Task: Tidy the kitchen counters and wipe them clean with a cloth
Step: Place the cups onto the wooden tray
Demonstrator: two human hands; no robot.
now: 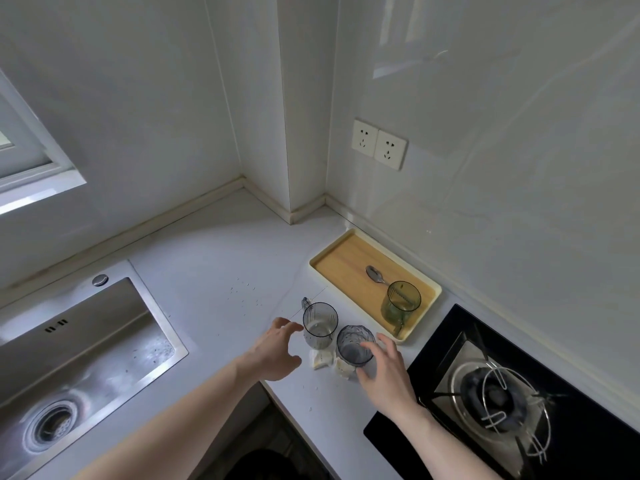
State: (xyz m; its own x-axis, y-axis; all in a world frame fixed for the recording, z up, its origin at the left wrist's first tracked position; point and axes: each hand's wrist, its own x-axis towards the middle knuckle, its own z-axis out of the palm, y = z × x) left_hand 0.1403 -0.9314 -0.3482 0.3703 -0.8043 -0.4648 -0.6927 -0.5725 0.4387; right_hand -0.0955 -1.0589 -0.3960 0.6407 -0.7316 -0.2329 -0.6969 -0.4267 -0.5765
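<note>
Two grey glass cups stand on the white counter (214,271). The handled cup (319,325) is on the left, and my left hand (277,351) spreads its fingers just beside it without clearly touching. My right hand (382,372) curls round the faceted cup (355,348) from the right. Crumpled bits of white wrapper (323,360) lie under and between the cups. Behind them a yellow tray (343,261) holds a green handled cup (401,301) and a metal spoon (375,274). Small crumbs (244,289) dot the counter.
A steel sink (79,344) with a drain is set in the counter at left. A black gas hob (502,393) with a burner sits at right, close to my right arm. Two wall sockets (379,144) are above the tray. The counter edge runs below my arms.
</note>
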